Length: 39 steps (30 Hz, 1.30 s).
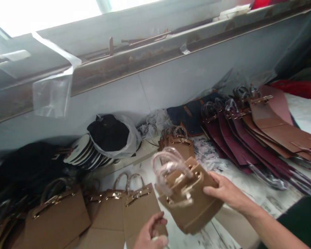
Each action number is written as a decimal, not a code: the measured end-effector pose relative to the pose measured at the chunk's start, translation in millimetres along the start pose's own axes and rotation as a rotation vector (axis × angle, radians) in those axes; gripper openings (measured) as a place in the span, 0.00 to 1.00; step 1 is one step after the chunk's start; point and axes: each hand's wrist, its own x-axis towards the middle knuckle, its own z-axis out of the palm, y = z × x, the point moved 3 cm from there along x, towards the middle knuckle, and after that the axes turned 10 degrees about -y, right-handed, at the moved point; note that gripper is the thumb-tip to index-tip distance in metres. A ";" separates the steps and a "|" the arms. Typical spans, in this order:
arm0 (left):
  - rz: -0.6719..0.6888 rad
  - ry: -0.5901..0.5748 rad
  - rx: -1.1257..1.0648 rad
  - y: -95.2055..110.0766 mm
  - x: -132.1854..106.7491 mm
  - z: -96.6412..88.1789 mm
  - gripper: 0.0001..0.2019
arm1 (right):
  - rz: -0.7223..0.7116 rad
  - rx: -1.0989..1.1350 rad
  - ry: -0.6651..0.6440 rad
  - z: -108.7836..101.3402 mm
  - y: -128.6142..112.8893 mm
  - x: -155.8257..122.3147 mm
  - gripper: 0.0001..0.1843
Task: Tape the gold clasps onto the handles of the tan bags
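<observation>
My right hand (226, 192) grips a small tan handbag (190, 200) by its right side, fingers wrapped round the edge. The bag is tilted, with gold clasps and handles wrapped in clear plastic (168, 166). At the bottom of the view my left hand (151, 235) is curled into a fist around a small pale thing that I cannot make out. It sits just below and left of the held bag, over a flat tan bag (138, 211) on the table.
Several flat tan bags (57, 221) lie at the lower left. Dark red and brown bag pieces (251, 138) fan out at the right. A plastic bag of black material (110, 133) and stacked round discs (80, 150) rest against the grey wall (186, 76).
</observation>
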 end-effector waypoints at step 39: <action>-0.164 0.284 0.639 136.7 203.8 -64.1 0.39 | -0.018 -0.241 0.356 -86.1 30.0 235.1 0.31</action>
